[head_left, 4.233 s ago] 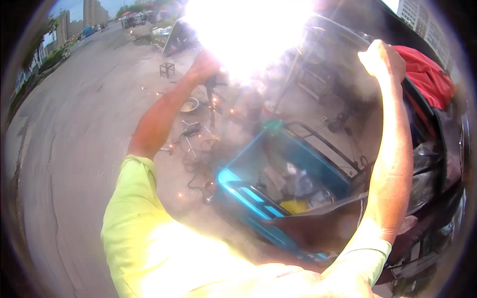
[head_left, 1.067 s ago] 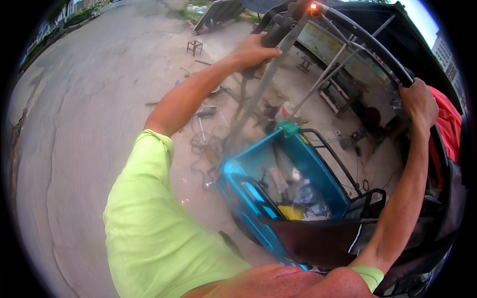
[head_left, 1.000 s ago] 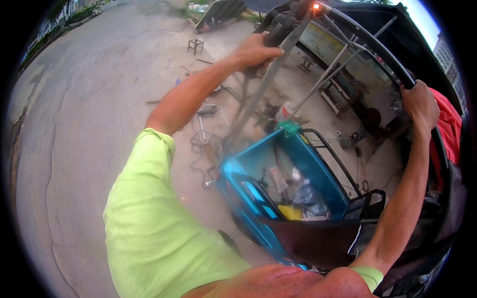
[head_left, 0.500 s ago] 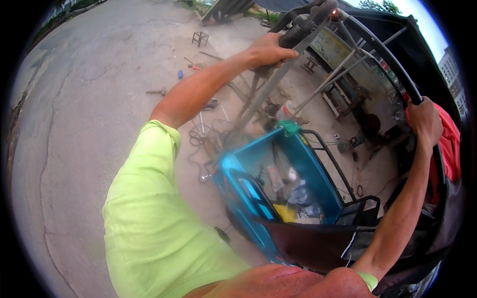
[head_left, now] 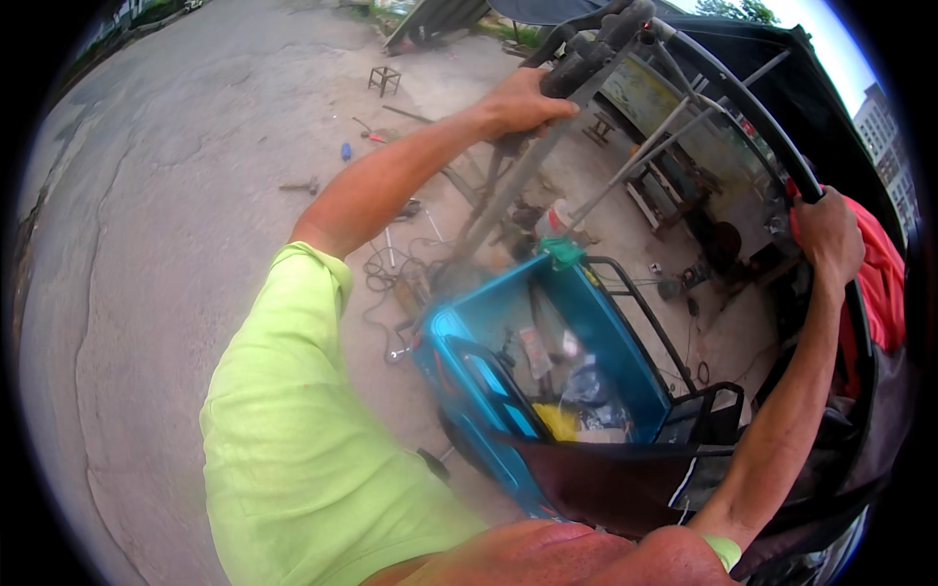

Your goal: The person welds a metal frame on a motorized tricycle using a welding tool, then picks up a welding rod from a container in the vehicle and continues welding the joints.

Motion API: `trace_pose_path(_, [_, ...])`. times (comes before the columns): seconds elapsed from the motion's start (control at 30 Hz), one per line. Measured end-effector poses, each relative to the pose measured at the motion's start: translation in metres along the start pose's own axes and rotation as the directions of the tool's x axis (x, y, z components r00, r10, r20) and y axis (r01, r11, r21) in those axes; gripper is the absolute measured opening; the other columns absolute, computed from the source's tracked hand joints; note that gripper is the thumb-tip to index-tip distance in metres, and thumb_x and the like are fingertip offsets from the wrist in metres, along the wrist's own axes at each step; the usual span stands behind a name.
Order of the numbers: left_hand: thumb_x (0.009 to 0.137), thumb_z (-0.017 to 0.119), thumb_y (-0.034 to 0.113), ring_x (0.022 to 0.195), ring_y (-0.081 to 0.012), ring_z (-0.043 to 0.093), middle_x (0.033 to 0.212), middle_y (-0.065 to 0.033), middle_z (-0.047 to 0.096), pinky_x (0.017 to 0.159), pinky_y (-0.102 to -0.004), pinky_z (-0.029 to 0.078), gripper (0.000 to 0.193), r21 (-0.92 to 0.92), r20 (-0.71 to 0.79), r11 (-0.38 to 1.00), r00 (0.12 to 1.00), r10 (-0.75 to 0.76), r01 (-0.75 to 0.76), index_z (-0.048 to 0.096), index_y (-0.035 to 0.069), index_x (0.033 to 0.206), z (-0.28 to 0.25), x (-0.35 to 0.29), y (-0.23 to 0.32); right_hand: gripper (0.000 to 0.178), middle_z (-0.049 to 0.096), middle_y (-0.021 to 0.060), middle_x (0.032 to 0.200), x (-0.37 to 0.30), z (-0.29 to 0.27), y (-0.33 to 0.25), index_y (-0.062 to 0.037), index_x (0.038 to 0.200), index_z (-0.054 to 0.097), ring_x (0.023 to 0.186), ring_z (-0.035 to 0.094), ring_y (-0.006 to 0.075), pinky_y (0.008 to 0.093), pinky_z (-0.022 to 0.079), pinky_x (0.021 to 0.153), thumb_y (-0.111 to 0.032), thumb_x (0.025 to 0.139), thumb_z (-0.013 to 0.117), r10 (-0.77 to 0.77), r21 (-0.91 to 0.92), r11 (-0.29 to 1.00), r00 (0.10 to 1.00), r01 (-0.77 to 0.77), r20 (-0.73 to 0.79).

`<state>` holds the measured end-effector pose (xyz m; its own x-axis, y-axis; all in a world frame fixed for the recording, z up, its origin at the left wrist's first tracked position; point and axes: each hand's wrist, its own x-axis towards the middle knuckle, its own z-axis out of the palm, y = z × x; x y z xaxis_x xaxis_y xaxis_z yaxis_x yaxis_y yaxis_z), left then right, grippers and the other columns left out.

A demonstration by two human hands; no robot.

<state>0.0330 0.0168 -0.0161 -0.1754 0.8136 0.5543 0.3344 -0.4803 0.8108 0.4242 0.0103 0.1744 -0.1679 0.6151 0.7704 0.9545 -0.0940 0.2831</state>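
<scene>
With arms raised and spread, I have both hands on a metal frame above a blue cargo box [head_left: 650,366]. My left hand [head_left: 520,103] is closed at the frame's upper corner, beside a thick dark tube joint [head_left: 591,61] and a grey pole [head_left: 500,205] slanting down behind it. What lies inside its curled fingers is partly hidden. My right hand [head_left: 832,237] wraps round the lower end of a curved tube [head_left: 747,98], next to red cloth [head_left: 877,278]. This tube arches from the corner joint to my right hand.
The box holds plastic bags and a yellow item [head_left: 557,420]; green material [head_left: 561,252] hangs on its rim. A hammer [head_left: 303,186], a wrench [head_left: 396,355], cables and tools lie on the concrete. Farther off stand a small stool [head_left: 384,78] and a bench [head_left: 664,200].
The orange glow at the frame's top corner joint has gone out. The view has shifted slightly, while both hands keep their places on the frame.
</scene>
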Motion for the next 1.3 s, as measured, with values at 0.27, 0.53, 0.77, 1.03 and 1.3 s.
trace_pose_path(0.27, [0.085,0.082,0.029,0.075,-0.0145,0.067,0.089,-0.0069,0.070,0.060,-0.0319,0.055,0.041,-0.030,-0.023,0.999,0.999,-0.042,0.041,0.069,-0.002,0.108,0.003,0.001,0.003,0.045,0.074,0.0209,0.117,-0.001,-0.002,-0.002,-0.0145,0.123,0.070,0.111,0.069,0.0434,0.0553,0.054,0.092,-0.049,0.095,0.061,0.032,-0.002,0.999,0.999,-0.032,0.024])
trace_pose_path(0.53, [0.087,0.080,0.030,0.080,-0.0152,0.068,0.094,-0.0083,0.071,0.063,-0.0320,0.056,0.043,-0.003,-0.004,1.000,1.000,-0.029,0.029,0.068,-0.003,0.110,0.003,0.008,-0.007,0.045,0.075,0.0194,0.118,-0.003,-0.006,-0.004,-0.0122,0.123,0.072,0.111,0.070,0.0420,0.0539,0.055,0.094,-0.045,0.094,0.063,0.043,0.025,0.999,0.999,-0.043,0.019])
trace_pose_path(0.77, [0.086,0.079,0.029,0.083,-0.0170,0.069,0.100,-0.0122,0.072,0.065,-0.0322,0.057,0.044,0.000,0.001,1.000,1.000,-0.030,0.030,0.070,-0.004,0.114,0.003,0.013,-0.015,0.046,0.075,0.0196,0.118,-0.007,-0.012,-0.007,-0.0120,0.123,0.072,0.111,0.071,0.0419,0.0538,0.055,0.095,-0.045,0.094,0.062,0.056,0.038,0.998,0.998,-0.058,0.042])
trace_pose_path(1.03, [0.087,0.079,0.029,0.087,-0.0159,0.069,0.098,-0.0074,0.071,0.068,-0.0337,0.057,0.041,-0.027,0.018,0.997,0.997,0.072,-0.071,0.070,0.000,0.115,0.000,0.013,-0.021,0.049,0.076,0.0191,0.115,-0.001,-0.009,-0.006,-0.0053,0.120,0.072,0.107,0.072,0.0420,0.0550,0.057,0.091,-0.047,0.096,0.062,0.063,-0.004,0.998,0.997,-0.062,0.037])
trace_pose_path(1.3, [0.090,0.078,0.028,0.056,-0.0112,0.061,0.075,-0.0024,0.065,0.055,-0.0298,0.051,0.030,-0.065,-0.006,0.998,1.000,-0.004,0.003,0.068,0.001,0.101,-0.002,-0.006,-0.009,0.044,0.075,0.0210,0.115,-0.003,-0.003,-0.003,-0.0118,0.121,0.072,0.109,0.071,0.0432,0.0544,0.056,0.092,-0.047,0.096,0.062,0.018,0.025,1.000,1.000,-0.018,-0.006])
